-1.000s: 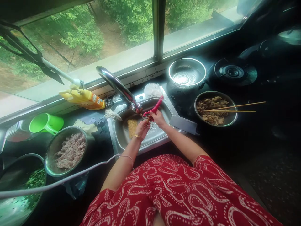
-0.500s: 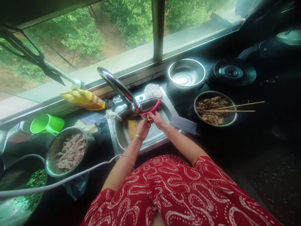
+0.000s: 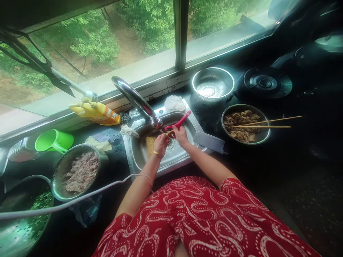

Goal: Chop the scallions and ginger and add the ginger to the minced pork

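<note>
Over the steel sink (image 3: 133,150), my right hand (image 3: 181,137) is closed round a pink Y-shaped peeler (image 3: 184,119), its handle pointing up and to the right. My left hand (image 3: 161,144), with a gold bangle at the wrist, pinches a small yellowish piece (image 3: 168,133) against the forked end of the peeler. The fingers hide most of this piece, so its kind is unclear. Just above both hands is the spout of the chrome tap (image 3: 157,122). A yellow-brown sponge (image 3: 151,143) lies in the basin, left of my left hand.
Right of the sink are a grey block (image 3: 209,142), a steel colander (image 3: 213,82), and a bowl of cooked food (image 3: 243,123) with chopsticks. On the left stand a bowl of minced meat (image 3: 82,171), a green jug (image 3: 53,141) and a yellow bottle (image 3: 99,113). A white cable (image 3: 107,188) crosses my left arm.
My right hand and the peeler have moved slightly right and up, with the handle lying flatter. The left hand has risen a little and still pinches the small piece.
</note>
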### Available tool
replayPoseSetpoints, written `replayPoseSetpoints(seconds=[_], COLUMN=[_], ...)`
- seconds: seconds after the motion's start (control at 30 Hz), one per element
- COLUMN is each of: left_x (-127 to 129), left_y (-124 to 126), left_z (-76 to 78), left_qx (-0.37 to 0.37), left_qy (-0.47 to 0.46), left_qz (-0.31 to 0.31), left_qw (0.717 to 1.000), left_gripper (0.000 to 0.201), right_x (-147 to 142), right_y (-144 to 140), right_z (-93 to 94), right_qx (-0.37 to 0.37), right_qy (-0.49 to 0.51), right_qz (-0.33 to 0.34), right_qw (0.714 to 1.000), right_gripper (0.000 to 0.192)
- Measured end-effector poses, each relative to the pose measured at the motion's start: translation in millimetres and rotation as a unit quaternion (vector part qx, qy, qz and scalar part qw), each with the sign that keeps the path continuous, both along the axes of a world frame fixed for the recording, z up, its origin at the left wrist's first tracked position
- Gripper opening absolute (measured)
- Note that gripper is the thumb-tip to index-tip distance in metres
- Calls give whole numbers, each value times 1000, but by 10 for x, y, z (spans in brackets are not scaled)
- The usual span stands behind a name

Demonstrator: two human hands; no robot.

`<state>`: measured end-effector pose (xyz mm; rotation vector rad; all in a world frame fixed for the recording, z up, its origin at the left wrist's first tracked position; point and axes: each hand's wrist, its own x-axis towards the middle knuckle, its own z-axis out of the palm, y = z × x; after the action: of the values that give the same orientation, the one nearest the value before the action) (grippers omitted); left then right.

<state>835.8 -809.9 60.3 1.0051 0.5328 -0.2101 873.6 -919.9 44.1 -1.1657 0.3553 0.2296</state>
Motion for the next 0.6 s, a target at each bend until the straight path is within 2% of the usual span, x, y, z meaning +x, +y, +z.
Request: replayPoseSetpoints(seconds=[0.1, 0.23, 0.37, 0.43, 0.5, 0.6], left_x=[23, 10, 4, 12, 23, 24], left_y=[0, 9, 43, 49, 45, 38], left_z=[34, 63, 46, 2, -55, -111], left_qx=[20, 13, -12, 8, 54, 107], left_qy=[0, -2, 11, -9, -43, -81], left_qz=[8, 7, -5, 4, 10, -2], left_qw=[1000, 1000, 1000, 1000, 998, 991], left_gripper=[46, 44, 39, 41, 42, 39], right_x=[11, 41, 99, 105, 83, 37], right_y=[34, 23, -62, -93, -98, -70], right_z=[10, 11, 47, 80, 101, 89], right_qx=[28, 58, 75, 74, 75, 64], right_qy=[59, 68, 81, 77, 56, 18], right_qz=[-36, -21, -36, -20, 25, 55], right_qw=[997, 996, 993, 994, 995, 996], right_gripper=[21, 20, 22, 22, 24, 30])
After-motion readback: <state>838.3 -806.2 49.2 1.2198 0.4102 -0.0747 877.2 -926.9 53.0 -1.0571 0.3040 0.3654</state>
